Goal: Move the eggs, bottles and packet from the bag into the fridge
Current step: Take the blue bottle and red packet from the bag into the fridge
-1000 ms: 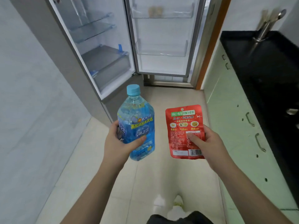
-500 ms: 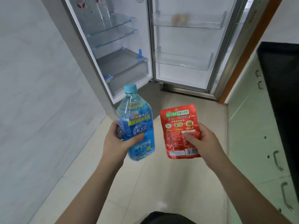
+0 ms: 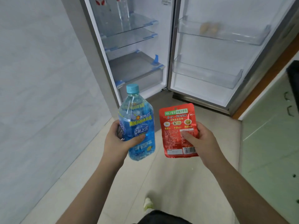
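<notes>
Closer now than half a second back, the open fridge [image 3: 129, 46] fills the upper half of the view, and both hands have come forward with their loads; the dark worktop [image 3: 293, 81] has slid almost out at the right edge.

Furthest left of the task's things, the left hand [image 3: 115, 143] is wrapped around the lower body of the blue drink bottle [image 3: 137, 125], thumb across the front of the label, cap up and leaning slightly away. It looks full, so I judge it the heavier load, and its smooth plastic film could slip; a grip at mid-body or just under the shoulder should steady it better than the low hold it has now.

To its right, apart from the bottle, the right hand [image 3: 203, 143] pinches the red packet [image 3: 178, 130] by its right edge, thumb pressed flat on the printed face and fingers behind. The pouch looks light, soft and glossy; held by one side it may flop, though it needs little force.

Inside the fridge, a clear bottle [image 3: 123, 15] already stands on an upper glass shelf [image 3: 137, 27], and two pale rounded things, probably eggs [image 3: 208, 28], sit blurred in the upper door bin [image 3: 226, 36]. The lower door bin [image 3: 208, 76] looks bare and deep enough for the blue bottle to stand upright; the packet would lie flat on a shelf.
</notes>
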Motion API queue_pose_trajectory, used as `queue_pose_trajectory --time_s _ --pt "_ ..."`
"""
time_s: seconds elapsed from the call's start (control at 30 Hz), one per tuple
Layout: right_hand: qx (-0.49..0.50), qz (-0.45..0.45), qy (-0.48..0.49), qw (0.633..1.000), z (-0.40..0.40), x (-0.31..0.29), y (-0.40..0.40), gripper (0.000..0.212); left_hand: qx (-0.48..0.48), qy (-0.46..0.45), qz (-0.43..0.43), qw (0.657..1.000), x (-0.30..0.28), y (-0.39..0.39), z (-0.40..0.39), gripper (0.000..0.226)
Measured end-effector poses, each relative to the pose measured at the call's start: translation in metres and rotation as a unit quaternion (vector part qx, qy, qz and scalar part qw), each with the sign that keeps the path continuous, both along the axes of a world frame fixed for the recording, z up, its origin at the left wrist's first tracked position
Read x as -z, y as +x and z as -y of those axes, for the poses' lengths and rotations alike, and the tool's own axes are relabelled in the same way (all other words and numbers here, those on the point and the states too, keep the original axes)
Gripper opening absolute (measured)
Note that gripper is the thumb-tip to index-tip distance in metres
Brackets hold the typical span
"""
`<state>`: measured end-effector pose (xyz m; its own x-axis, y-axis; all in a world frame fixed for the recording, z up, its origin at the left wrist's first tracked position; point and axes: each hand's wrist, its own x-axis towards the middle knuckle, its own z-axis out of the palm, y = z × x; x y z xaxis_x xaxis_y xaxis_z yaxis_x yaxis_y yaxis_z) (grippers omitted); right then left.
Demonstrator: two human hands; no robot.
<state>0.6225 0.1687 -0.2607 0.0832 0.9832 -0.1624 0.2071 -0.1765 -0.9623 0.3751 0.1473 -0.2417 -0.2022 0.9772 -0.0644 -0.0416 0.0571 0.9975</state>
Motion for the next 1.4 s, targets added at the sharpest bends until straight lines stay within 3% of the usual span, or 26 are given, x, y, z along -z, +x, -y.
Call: queue_pose_trajectory --time_s 0.63,0.93,1.1,1.4 --pt "-0.011 -0.005 -0.004 1.000 -0.173 0.003 -0.034 0.022 0.003 -0.007 0.009 1.000 0.002 -0.043 -0.170 0.078" --pt "-0.077 -0.007 -0.001 0.997 -0.286 0.009 -0.004 0.023 -0.053 -0.015 0.001 0.998 0.002 -0.007 -0.257 0.072" --pt "-0.113 -0.016 -0.006 0.993 -0.349 0.005 0.012 0.027 -0.092 -0.018 -0.012 0.996 -0.005 0.009 -0.293 0.080" --pt "-0.178 -0.033 -0.029 0.983 -0.425 0.012 -0.008 0.035 -0.164 -0.011 -0.022 0.986 -0.005 0.003 -0.334 0.077"
